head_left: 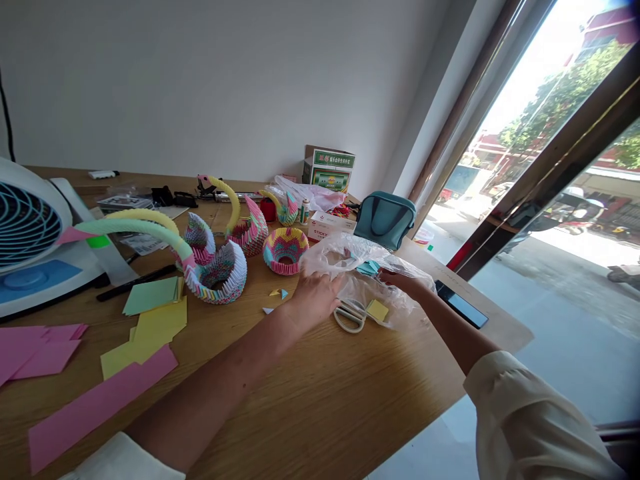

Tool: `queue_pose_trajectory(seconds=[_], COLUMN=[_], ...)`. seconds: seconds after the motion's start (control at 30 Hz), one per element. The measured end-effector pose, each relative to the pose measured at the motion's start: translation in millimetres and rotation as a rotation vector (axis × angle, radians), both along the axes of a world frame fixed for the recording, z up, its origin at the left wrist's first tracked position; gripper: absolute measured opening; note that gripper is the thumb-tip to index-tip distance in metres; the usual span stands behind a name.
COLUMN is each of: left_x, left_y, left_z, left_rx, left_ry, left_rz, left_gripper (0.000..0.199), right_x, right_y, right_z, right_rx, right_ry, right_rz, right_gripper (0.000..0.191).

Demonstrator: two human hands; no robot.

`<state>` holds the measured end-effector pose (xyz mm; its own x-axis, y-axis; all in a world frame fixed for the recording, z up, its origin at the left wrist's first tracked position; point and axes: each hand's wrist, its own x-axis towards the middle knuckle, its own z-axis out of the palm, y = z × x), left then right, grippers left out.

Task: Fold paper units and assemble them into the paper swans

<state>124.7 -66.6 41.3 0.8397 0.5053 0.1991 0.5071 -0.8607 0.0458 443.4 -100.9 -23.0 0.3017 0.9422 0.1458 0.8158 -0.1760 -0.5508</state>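
A clear plastic bag [327, 257] lies crumpled on the table with its mouth spread. My left hand [316, 295] is closed on the near left edge of this bag. From the right, my right hand [396, 277] reaches into the bag, its fingers closed at several small blue folded paper pieces [369, 267]; the plastic partly veils the fingertips. White-handled scissors [350, 317] lie just below my left fingers. Beside them is a small yellow paper stack [377, 310], partly under the plastic.
Folded-paper swans [220, 273] and a round paper bowl [285, 251] stand left of the bag. Coloured sheets [155, 327] and a fan [35, 240] are at left. Behind the bag are a sticky-note box [330, 225] and teal bag [385, 220]; a phone [461, 304] lies right.
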Motion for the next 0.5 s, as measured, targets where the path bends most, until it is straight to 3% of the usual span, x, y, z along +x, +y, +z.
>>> queue_pose_trajectory(seconds=[0.13,0.27,0.37,0.5], left_x=[-8,-21,-33,-52], left_y=[4,7,-1,-21], left_z=[-2.6,-7.1,-9.3,-10.3], left_rx=[-0.005,-0.106,-0.327,-0.659], left_ry=[-0.008,-0.151,-0.367,-0.66], left_rz=[-0.099,-0.248,-0.306,-0.218], left_gripper=[0.035,0.026,0.023,0.021], right_x=[-20,-62,-103,-161], right_y=[-15,-39,-57,-71], right_z=[10.6,26.3,37.0,42.9], right_rx=[0.042,0.096,0.201,0.289], right_ry=[0.251,0.424,0.641,0.558], right_rz=[0.075,0.19,0.315,0.394], right_gripper=[0.042,0.045,0.04,0.023])
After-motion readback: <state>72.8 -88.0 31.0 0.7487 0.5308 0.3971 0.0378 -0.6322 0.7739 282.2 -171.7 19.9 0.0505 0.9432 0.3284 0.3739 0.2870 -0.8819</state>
